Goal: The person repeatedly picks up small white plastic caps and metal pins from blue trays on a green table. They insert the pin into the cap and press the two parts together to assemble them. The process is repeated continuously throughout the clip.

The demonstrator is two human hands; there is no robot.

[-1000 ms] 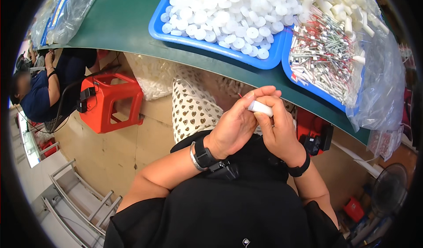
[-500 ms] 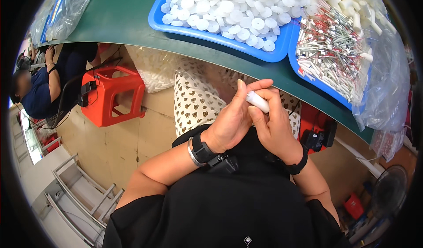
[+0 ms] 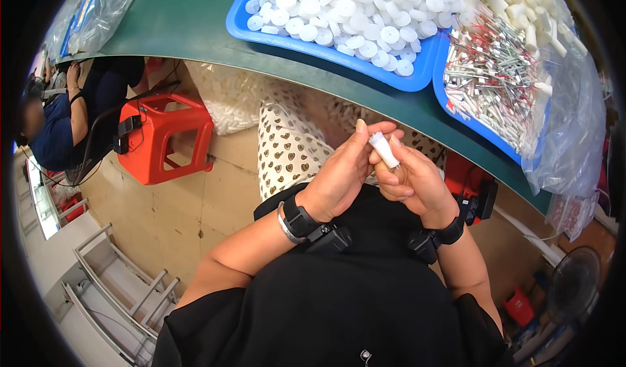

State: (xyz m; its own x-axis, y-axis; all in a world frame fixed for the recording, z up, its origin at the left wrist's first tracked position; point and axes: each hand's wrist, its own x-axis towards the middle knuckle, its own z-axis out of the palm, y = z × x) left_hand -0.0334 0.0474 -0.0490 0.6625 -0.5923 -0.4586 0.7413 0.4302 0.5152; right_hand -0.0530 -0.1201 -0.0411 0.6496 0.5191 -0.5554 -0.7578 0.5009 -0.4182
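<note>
In front of my body, a short white plastic cylinder (image 3: 383,149) is tilted between my two hands, above my lap. Its upper end has a notched or ridged rim. My left hand (image 3: 339,176) steadies that end, its thumb and fingers closed about it, though some fingers are hidden. Thumb and bent fingers of my right hand (image 3: 420,179) grip the lower end. Past my hands on the green table, a blue tray (image 3: 407,80) is heaped with white translucent discs. Beside it, a second blue tray (image 3: 486,135) holds small white and metal parts with red wires.
Clear plastic bags lie at the table's left end (image 3: 107,15) and right end (image 3: 570,139). Cream tubular pieces (image 3: 521,5) are piled at the far right. A red stool (image 3: 166,135) stands at left near a seated person (image 3: 62,135). A fan (image 3: 574,282) stands lower right.
My right hand has shifted slightly down and right, its fingers now curled under the cylinder. The cylinder has turned to a steeper tilt. My left hand has barely moved.
</note>
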